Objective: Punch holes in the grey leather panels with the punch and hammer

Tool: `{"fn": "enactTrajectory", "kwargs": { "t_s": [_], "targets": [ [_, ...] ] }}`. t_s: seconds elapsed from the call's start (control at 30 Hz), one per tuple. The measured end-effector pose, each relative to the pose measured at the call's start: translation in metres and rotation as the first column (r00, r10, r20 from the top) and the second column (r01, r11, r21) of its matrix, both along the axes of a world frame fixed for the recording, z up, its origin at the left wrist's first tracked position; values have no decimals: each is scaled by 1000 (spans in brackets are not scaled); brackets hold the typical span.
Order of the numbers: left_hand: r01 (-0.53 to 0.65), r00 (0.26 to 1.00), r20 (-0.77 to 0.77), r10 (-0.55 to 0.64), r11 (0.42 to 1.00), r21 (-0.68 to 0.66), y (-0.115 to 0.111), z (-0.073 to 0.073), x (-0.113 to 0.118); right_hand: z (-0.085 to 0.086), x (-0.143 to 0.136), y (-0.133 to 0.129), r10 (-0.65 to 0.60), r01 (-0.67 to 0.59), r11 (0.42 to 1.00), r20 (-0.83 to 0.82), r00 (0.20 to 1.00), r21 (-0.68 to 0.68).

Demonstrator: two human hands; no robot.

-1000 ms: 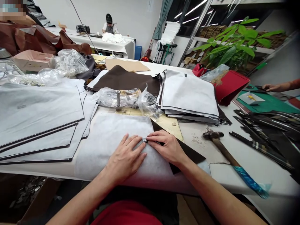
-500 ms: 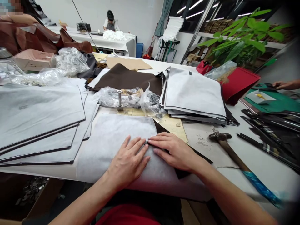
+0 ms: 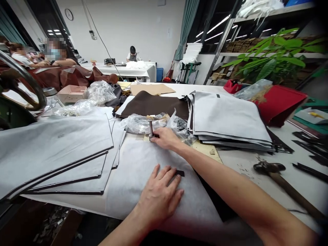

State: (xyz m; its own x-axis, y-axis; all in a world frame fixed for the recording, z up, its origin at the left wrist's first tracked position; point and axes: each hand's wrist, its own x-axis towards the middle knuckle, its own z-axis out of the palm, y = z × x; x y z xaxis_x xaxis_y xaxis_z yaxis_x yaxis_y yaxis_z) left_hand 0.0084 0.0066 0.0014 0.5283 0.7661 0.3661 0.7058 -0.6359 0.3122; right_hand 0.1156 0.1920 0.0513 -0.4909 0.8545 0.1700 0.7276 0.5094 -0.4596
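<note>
My left hand (image 3: pixel 162 196) lies flat with its fingers spread on a pale grey sheet (image 3: pixel 133 174), close to a small black strip (image 3: pixel 180 173). Farther forward, my right hand (image 3: pixel 165 137) has its fingertips closed around the lower part of an upright metal punch (image 3: pixel 151 128). The punch stands at the sheet's far edge, before a crumpled clear plastic bag (image 3: pixel 135 123). Dark brown material (image 3: pixel 221 205) shows below my right forearm.
Grey sheets (image 3: pixel 64 136) lie at the left, and a thick stack (image 3: pixel 228 112) sits at the right. A hammer (image 3: pixel 289 184) rests right of my forearm. A box of metal pieces (image 3: pixel 69 222) is below the table edge. Other people are in the background.
My right hand has left the spot beside my left hand, reached forward and taken hold of the punch. A black strip now shows on the sheet. The view has tilted up and turned left.
</note>
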Motion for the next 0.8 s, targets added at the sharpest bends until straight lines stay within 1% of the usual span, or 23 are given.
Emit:
{"fn": "enactTrajectory", "kwargs": {
  "t_s": [0.07, 0.1, 0.17, 0.23, 0.3, 0.33, 0.4, 0.47, 0.63, 0.8],
  "targets": [
    [9, 1000, -1, -9, 1000, 1, 0, 1, 0, 10, 32, -29, -48, 48, 999, -15, 999, -25],
    [11, 1000, -2, -11, 1000, 3, 0, 1, 0, 13, 48, -46, -79, 77, 996, -50, 996, -39],
    [14, 1000, -3, -14, 1000, 11, 0, 1, 0, 12, 77, -83, -134, 123, 989, -156, 979, -80],
    [17, 1000, -2, -17, 1000, 23, -1, 1, 0, 2, 96, -116, -148, 126, 987, -250, 957, -102],
    [18, 1000, -2, -18, 999, 34, -1, 0, 0, -12, 104, -140, -112, 100, 993, -284, 952, -59],
    [17, 1000, -2, -17, 999, 39, -1, 0, 0, -19, 105, -148, -85, 81, 996, -285, 955, -24],
    [15, 1000, -4, -15, 999, 44, -1, -1, 0, -28, 102, -155, -34, 44, 998, -269, 963, 34],
    [13, 1000, -6, -12, 999, 48, -1, -1, 0, -31, 99, -156, 3, 12, 998, -244, 970, 58],
    [11, 1000, -16, -10, 998, 57, -1, -1, 0, -30, 99, -153, 30, -10, 996, -220, 975, 91],
    [8, 1000, -14, -7, 999, 51, -1, 0, 0, -30, 100, -152, 37, -24, 998, -253, 967, 57]
  ]
}}
